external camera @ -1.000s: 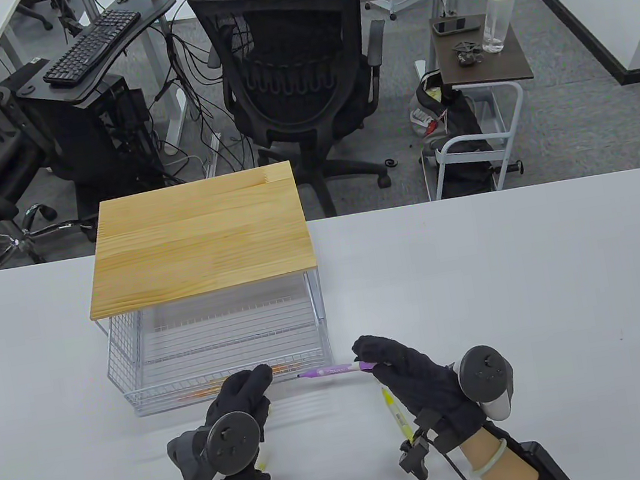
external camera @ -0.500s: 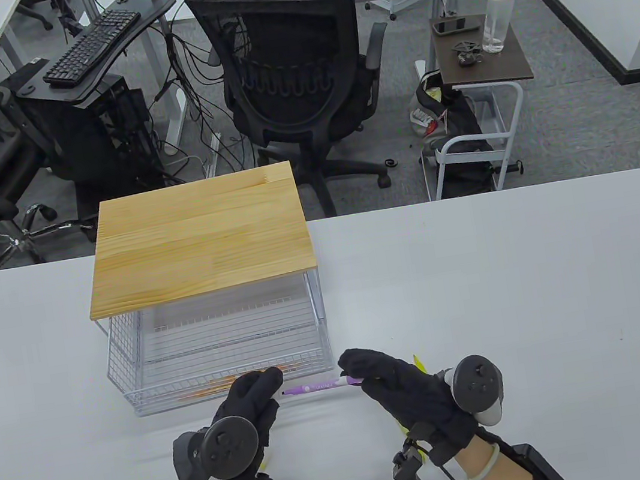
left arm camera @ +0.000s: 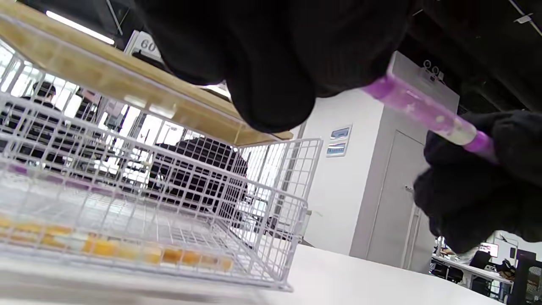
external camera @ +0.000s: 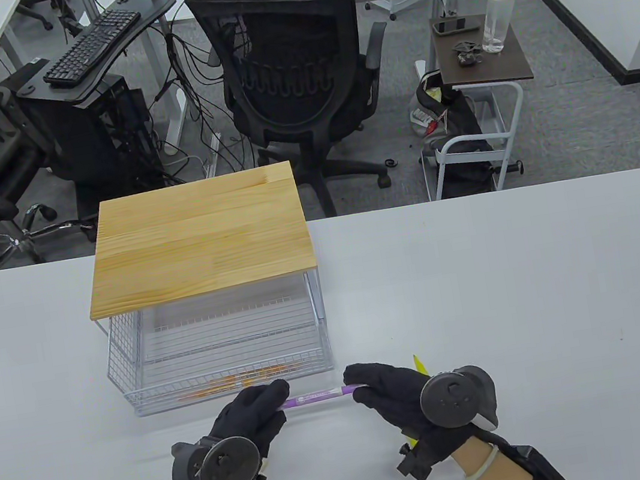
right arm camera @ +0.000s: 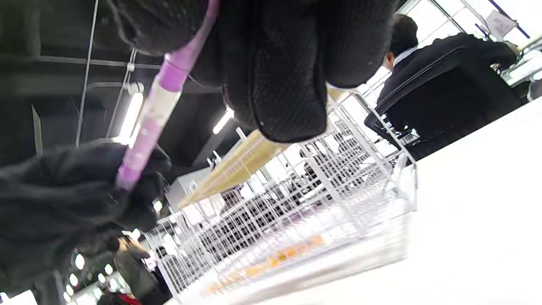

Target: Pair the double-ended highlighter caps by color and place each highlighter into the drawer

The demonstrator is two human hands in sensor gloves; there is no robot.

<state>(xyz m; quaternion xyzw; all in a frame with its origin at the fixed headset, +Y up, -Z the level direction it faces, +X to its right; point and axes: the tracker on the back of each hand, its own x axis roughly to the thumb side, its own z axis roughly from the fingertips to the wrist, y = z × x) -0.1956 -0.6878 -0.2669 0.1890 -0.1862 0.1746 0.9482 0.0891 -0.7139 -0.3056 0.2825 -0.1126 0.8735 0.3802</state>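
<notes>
Purple highlighter (external camera: pixel 314 397), orange highlighters (external camera: pixel 245 379) in white wire drawer (external camera: pixel 128 367), black gloves (external camera: pixel 250 415).

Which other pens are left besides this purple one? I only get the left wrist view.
Observer: A yellow highlighter. In the table view it runs under the right hand; I cannot tell whether that hand holds it.
Operator: Is the purple one over the basket yet?
Observer: No. From above, the purple highlighter is held level between the left hand and the right hand, in front of the wire drawer, above the table.
</notes>
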